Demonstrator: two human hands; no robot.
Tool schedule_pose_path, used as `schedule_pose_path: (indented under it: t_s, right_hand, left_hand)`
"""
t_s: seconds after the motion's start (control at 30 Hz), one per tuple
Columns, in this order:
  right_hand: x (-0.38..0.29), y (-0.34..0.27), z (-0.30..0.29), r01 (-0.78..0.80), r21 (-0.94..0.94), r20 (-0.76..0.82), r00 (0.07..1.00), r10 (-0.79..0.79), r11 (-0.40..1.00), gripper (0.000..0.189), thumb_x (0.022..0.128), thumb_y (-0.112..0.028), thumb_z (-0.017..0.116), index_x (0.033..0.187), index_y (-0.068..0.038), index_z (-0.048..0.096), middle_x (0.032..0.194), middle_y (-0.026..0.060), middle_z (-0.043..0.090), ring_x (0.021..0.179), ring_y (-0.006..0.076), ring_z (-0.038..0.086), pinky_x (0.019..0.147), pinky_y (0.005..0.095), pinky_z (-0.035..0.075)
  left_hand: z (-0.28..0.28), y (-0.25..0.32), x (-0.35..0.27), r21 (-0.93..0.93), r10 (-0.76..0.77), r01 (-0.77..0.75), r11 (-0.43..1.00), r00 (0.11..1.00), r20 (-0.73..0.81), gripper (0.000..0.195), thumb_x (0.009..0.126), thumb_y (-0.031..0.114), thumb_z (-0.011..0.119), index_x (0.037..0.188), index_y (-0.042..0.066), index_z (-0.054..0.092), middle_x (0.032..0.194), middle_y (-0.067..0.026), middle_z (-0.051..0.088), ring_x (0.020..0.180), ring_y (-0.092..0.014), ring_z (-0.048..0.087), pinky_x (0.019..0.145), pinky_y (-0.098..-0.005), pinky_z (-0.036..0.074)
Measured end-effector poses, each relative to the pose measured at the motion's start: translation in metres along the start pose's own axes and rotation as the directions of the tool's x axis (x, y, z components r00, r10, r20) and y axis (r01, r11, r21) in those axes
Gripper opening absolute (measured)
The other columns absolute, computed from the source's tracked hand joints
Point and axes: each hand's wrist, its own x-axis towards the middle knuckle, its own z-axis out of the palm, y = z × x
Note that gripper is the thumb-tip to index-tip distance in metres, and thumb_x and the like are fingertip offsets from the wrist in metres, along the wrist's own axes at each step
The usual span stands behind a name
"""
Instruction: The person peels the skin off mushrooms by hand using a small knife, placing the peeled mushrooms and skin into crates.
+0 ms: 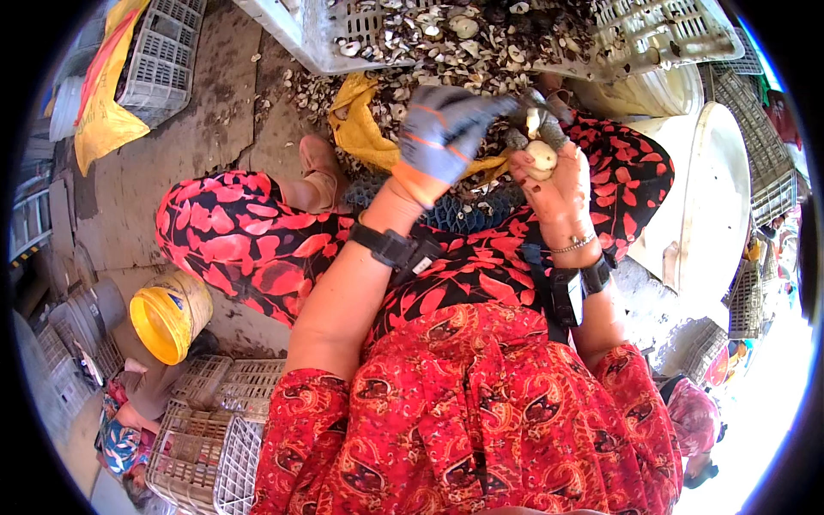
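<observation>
My left hand (441, 132), in a grey glove with an orange cuff, is bent over the heap in front of my lap. Its fingers reach towards my right hand and are blurred, so whatever they hold cannot be made out. My right hand (557, 177) is palm up, with grey covers on some fingers. A smooth cream-coloured rounded piece (541, 159), perhaps shellfish, rests in its grip, and a smaller white piece (532, 122) shows between the fingers. Beneath both hands lie a yellow woven sack (364, 125) and blue netting (450, 214).
Ahead stands a pale plastic crate (315, 48) with dark and whitish pieces (463, 29), many spilled below it. A large white tub (692, 193) is at my right, a yellow bucket (170, 315) at my left. Crates (193, 444) stand behind left, near another person (129, 425).
</observation>
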Motion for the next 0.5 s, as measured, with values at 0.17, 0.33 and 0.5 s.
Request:
schedule_pose_path:
  t_s: [0.17,0.33,0.5]
  right_hand:
    - [0.004,0.010,-0.008,-0.106,0.214,0.123,0.989,0.080,0.971,0.024,0.089,-0.025,0.047,0.104,-0.007,0.053,0.094,0.0075,0.057,0.067,0.0203,0.049,0.051,0.0286,0.040]
    - [0.016,0.012,-0.041,-0.066,0.088,0.193,0.980,0.048,0.994,0.034,0.082,-0.024,0.062,0.109,-0.005,0.054,0.102,0.0100,0.057,0.082,0.0214,0.054,0.060,0.0298,0.046]
    - [0.015,0.009,-0.021,0.023,-0.010,0.053,0.998,-0.023,1.000,0.025,0.084,-0.023,0.060,0.101,-0.005,0.054,0.095,0.0081,0.057,0.074,0.0199,0.051,0.056,0.0292,0.044]
  left_hand:
    - [0.016,-0.021,-0.010,-0.302,-0.229,0.225,0.926,0.973,0.023,0.025,0.078,0.008,0.062,0.101,0.011,0.067,0.092,-0.0100,0.066,0.081,-0.022,0.062,0.073,-0.0296,0.047]
    - [0.012,-0.011,-0.008,-0.205,-0.080,0.070,0.976,0.996,-0.036,0.023,0.080,0.011,0.061,0.102,0.011,0.067,0.092,-0.0099,0.067,0.082,-0.023,0.062,0.078,-0.0303,0.047]
    - [0.021,-0.042,-0.024,-0.277,-0.323,0.331,0.902,0.943,0.076,0.023,0.079,0.007,0.061,0.101,0.008,0.067,0.094,-0.0089,0.065,0.086,-0.022,0.060,0.076,-0.0299,0.047]
